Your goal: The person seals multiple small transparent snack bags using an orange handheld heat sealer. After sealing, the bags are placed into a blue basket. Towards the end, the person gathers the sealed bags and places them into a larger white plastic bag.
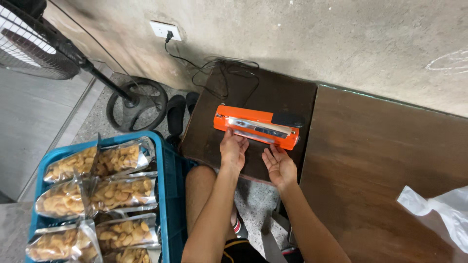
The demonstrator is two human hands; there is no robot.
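Hands meet at the front edge of the orange heat sealer (256,126), which sits on the small dark table (204,136) by the wall, its cord running to the outlet (165,30). Feeding anything into the sealing bar would go best flat and square — no wrinkles. The left hand (233,150) lies palm down, fingers loosely spread, touching the sealer's lip. The right hand (279,164) is open, palm up, holding nothing visible — just beside it. Filled snack bags (119,192) wait in the blue crate (168,170).
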